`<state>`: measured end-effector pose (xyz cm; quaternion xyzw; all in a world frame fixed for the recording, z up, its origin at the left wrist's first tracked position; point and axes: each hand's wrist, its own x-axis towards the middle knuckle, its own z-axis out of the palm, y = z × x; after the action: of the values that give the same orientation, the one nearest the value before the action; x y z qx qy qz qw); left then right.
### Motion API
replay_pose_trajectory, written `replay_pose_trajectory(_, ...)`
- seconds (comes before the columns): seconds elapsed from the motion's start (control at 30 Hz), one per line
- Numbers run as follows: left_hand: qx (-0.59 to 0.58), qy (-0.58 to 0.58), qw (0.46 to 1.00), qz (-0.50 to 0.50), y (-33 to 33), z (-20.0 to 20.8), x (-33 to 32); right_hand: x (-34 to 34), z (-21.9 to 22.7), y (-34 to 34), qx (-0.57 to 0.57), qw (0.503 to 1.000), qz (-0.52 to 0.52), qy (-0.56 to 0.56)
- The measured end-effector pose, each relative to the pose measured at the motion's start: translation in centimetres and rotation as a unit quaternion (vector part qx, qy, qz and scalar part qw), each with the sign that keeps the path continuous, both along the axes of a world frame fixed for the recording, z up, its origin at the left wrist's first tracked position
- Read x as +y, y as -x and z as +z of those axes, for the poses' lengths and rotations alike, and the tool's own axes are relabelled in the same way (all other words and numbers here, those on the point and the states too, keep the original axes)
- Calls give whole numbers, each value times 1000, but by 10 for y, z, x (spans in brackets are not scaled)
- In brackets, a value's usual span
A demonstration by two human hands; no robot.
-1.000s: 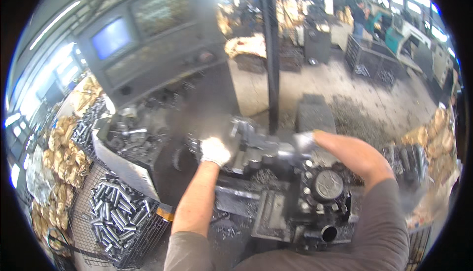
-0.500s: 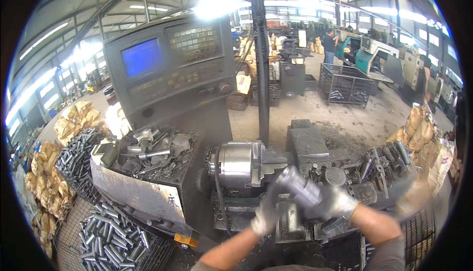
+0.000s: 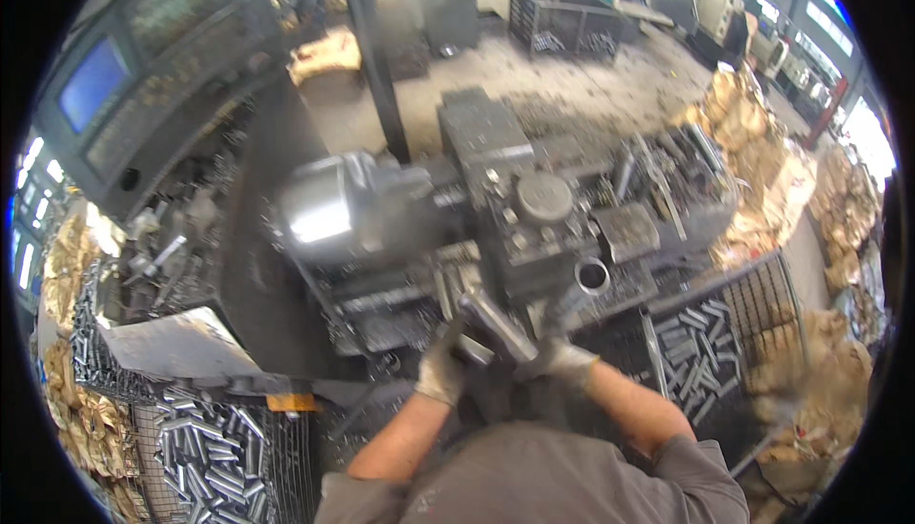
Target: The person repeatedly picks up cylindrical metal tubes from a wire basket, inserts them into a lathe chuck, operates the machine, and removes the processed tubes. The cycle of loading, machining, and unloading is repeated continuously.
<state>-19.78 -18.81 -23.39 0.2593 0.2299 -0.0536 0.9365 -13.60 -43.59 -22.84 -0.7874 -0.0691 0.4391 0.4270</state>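
A short shiny metal tube (image 3: 500, 324) slants between my hands, in front of the lathe. My left hand (image 3: 443, 367), in a white glove with dark, dirty fingers, is closed around its left side. My right hand (image 3: 564, 360), gloved alike, closes at its lower right end; blur hides the exact grip. Just beyond the right hand is a wider hollow metal cylinder (image 3: 590, 278), its round opening facing up; whether that hand touches it, I cannot tell. The lathe chuck (image 3: 324, 205) lies ahead to the left, blurred, with its jaws pointing right.
A wire bin of metal tubes (image 3: 214, 462) stands at lower left, another bin with tubes (image 3: 701, 352) at right. The tool post (image 3: 543, 198) rises beyond my hands. Loose tools (image 3: 660, 181) lie on the machine's right end. Brown sacks (image 3: 762, 171) stand beside it. A control panel (image 3: 162, 38) fills the upper left.
My view has tipped downward and turned right. Both hands have drawn in closer to my body, and the metal piece between them has come lower and nearer.
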Motion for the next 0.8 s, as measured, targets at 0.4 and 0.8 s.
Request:
replay_pose_trajectory(0.4, -6, 39, 998, -48, 31, 27, 15, -231, 91, 20, -346, 880, -163, 281)
replay_pose_trajectory(0.8, 85, 22, 995, -53, 43, 69, -1, 58, 109, 15, -460, 868, 176, -57)
